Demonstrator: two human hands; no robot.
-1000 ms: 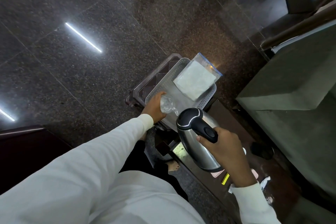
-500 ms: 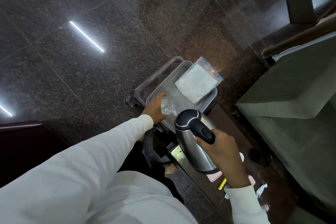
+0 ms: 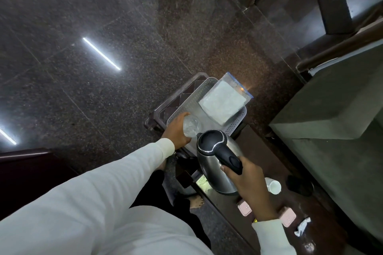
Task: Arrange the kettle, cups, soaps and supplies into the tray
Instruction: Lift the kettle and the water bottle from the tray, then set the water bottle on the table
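Observation:
A grey perforated tray [image 3: 236, 124] sits on a dark stand at the end of a dark table. A clear bag with a white folded cloth [image 3: 222, 102] lies across its far end. My left hand [image 3: 177, 130] grips a clear glass [image 3: 190, 126] at the tray's near left corner. My right hand [image 3: 246, 182] holds the black handle of a steel kettle [image 3: 215, 163], lifted just short of the tray. A white cup [image 3: 274, 186] and two pink soaps [image 3: 244, 208], [image 3: 287, 216] lie on the table.
A crumpled white wrapper [image 3: 302, 226] and a black round object [image 3: 299, 185] lie on the dark table [image 3: 323, 232]. A grey block [image 3: 335, 109] rises to the right. The polished dark floor [image 3: 103, 89] spreads to the left. A bare foot [image 3: 195, 203] shows below the table edge.
The kettle in my right hand has moved left and forward toward the tray. My left hand stays on the glass at the tray's corner. The cup and soaps came into view.

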